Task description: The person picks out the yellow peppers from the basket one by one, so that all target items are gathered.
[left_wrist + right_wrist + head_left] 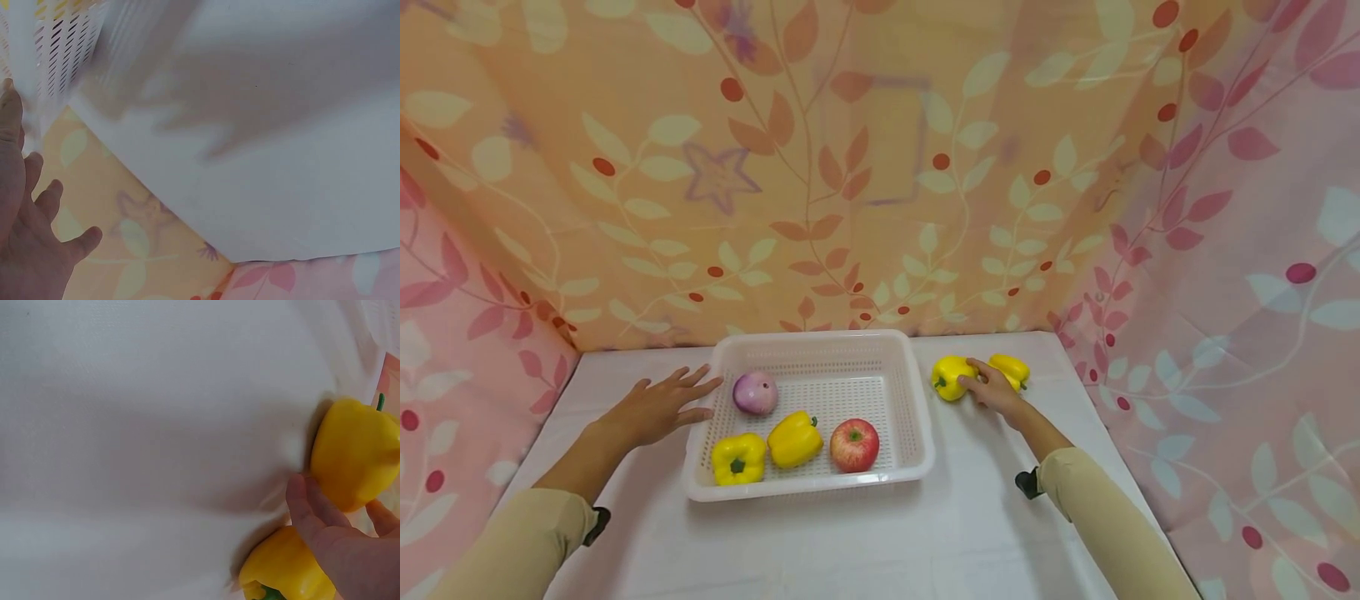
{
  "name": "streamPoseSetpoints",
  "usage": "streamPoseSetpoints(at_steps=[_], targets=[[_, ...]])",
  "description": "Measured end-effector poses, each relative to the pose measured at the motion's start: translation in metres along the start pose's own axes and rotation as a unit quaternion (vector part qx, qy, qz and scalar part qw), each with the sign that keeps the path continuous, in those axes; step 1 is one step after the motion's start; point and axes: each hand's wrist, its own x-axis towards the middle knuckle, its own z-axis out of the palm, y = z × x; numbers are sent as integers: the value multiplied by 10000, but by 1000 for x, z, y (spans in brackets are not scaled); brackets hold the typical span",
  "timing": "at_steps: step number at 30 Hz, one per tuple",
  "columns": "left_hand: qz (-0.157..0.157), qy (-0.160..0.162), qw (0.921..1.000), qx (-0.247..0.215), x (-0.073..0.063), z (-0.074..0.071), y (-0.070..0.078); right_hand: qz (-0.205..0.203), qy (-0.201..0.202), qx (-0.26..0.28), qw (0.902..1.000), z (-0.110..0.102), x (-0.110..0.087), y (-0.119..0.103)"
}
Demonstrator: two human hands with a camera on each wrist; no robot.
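Observation:
A white perforated basket (pixel 922 417) sits mid-table and holds a purple onion (pixel 755 392), two yellow peppers (pixel 738 458) (pixel 794 439) and a red apple (pixel 854 444). My left hand (pixel 658 404) lies flat with its fingers spread, touching the basket's left rim (pixel 56 44). Right of the basket, two more yellow peppers (pixel 950 377) (pixel 1011 368) lie on the cloth. My right hand (pixel 992 387) rests between them, its fingers stretched onto the left one. In the right wrist view the thumb (pixel 301 499) touches one pepper (pixel 356 453), and the other pepper (pixel 281 569) lies under the palm.
The table (pixel 970 517) is covered in white cloth. Leaf-patterned curtains (pixel 850 167) close it in at the back and on both sides. The right curtain (pixel 1225 375) hangs close to the peppers.

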Motion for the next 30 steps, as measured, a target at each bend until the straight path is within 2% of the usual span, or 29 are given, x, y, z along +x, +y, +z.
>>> streamPoseSetpoints(at_steps=[7, 14, 17, 21, 24, 30], targets=[[17, 11, 10000, -12, 0, 2, -2, 5, -190, -250, 9995, -12, -2, -8], [45, 21, 10000, 60, 1, 3, -4, -425, -355, -592, 9967, -31, -5, -27], [75, 41, 9999, 114, 2, 4, -6, -481, -370, -535, 9967, -36, -6, -40], [63, 42, 9999, 113, 3, 4, -5, -795, -462, -407, 9949, -39, -8, -59], [74, 57, 9999, 145, 2, 3, -4, -1106, -532, -546, 9909, -37, -10, -75], [68, 42, 9999, 123, 3, 4, -6, -1375, -682, -833, 9846, -24, -21, -116]])
